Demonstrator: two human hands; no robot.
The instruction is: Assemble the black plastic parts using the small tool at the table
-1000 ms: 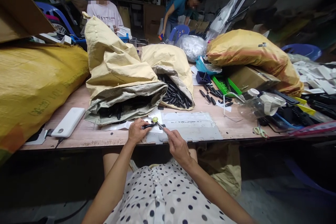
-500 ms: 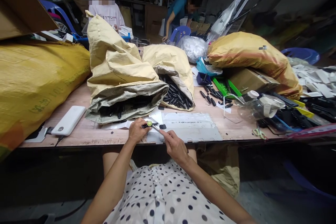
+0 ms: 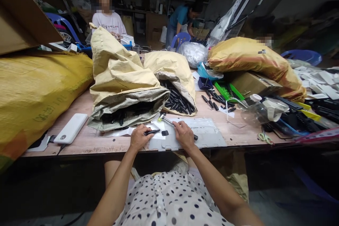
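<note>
My left hand [image 3: 140,137] rests at the table's near edge, pinching a thin black pen-like stick [image 3: 152,132] that points right. My right hand [image 3: 184,135] lies beside it on a grey plastic sheet [image 3: 209,133], closed around the handle of a small hammer [image 3: 166,120] whose yellow-tipped head lies on the table to the upper left. A small black piece [image 3: 164,133] sits on the sheet between my two hands.
Two open tan sacks [image 3: 127,77] full of black sticks [image 3: 178,100] lie just behind my hands. A white power bank [image 3: 70,128] lies at left by a big yellow sack [image 3: 37,88]. Loose black sticks, green trays [image 3: 225,90], scissors [image 3: 262,136] and clutter fill the right. Two people [image 3: 108,17] are behind.
My right hand has moved forward and lowered the hammer from above the stick onto the sheet. My left hand keeps hold of the black stick, now lying lower on the table.
</note>
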